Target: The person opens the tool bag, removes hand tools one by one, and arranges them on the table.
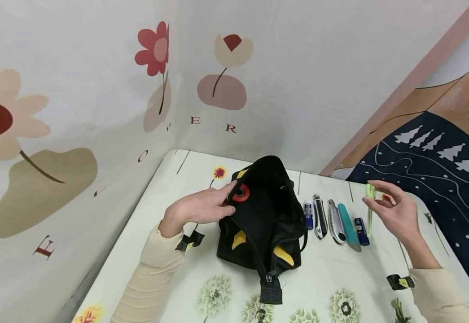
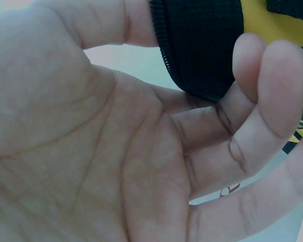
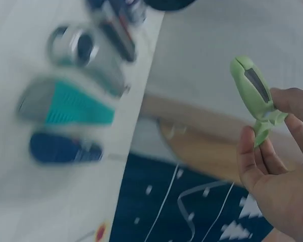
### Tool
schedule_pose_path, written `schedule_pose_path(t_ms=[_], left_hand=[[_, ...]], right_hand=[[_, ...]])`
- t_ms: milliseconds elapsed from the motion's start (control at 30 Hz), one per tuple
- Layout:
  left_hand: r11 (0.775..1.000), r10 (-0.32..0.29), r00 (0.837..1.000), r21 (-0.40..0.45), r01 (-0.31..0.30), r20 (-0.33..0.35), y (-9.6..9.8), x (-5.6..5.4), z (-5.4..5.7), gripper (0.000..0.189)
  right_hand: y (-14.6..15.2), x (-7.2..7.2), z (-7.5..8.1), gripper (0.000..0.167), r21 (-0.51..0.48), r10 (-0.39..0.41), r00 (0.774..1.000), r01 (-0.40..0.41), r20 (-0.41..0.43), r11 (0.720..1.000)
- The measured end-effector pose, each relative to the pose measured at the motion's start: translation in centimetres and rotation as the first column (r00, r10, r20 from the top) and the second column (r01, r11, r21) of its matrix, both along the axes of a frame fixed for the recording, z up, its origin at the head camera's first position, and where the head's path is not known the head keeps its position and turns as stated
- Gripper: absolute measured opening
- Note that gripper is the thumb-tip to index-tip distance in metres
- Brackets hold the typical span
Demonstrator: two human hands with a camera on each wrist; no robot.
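A black zip bag with yellow patches and a red ring stands on the table, its mouth gaping toward me. My left hand pinches the left edge of that mouth. In the left wrist view, zipper teeth run along the bag's edge between thumb and curled fingers. Off to the right, my right hand holds up a slim light green tool between thumb and fingertips. The right wrist view shows the green tool with a dark grey inset and a narrow neck at the fingers.
Between bag and right hand lie a blue glue stick, a dark utility knife, a silver utility knife, a teal tool with a grey end and another blue glue stick. Fabric walls border the table's back and left.
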State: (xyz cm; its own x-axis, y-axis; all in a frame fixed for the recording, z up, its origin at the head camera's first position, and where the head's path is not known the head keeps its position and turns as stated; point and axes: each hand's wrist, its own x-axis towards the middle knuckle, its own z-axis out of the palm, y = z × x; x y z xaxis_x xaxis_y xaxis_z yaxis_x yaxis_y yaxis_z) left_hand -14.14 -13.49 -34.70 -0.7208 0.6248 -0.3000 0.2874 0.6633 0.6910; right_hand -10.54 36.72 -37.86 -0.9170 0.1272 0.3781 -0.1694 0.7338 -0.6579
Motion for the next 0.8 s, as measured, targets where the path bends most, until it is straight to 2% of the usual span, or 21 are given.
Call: schedule_pose_path(t_ms=[233, 433, 567, 800], left_hand=[[1.000, 0.010, 1.000, 0.002, -0.010, 0.005, 0.0, 0.0, -0.1, 0.083], [1.000, 0.009, 1.000, 0.004, -0.009, 0.005, 0.0, 0.0, -0.1, 0.083], [1.000, 0.012, 1.000, 0.000, -0.012, 0.004, 0.0, 0.0, -0.1, 0.083], [1.000, 0.012, 1.000, 0.004, -0.013, 0.005, 0.0, 0.0, -0.1, 0.083]], right_hand=[[3.7, 0.2, -1.5, 0.045, 0.072, -0.031, 0.999, 0.028, 0.033, 0.997], [5.9, 0.6, -3.4, 0.046, 0.153, -0.056, 0.991, 0.037, 0.119, 0.988], [6.8, 0.5, -4.7, 0.047, 0.221, -0.048, 0.983, 0.007, 0.177, 0.975], [7.9, 0.1, -6.5, 0.045, 0.335, -0.047, 0.973, -0.033, 0.228, 0.942]])
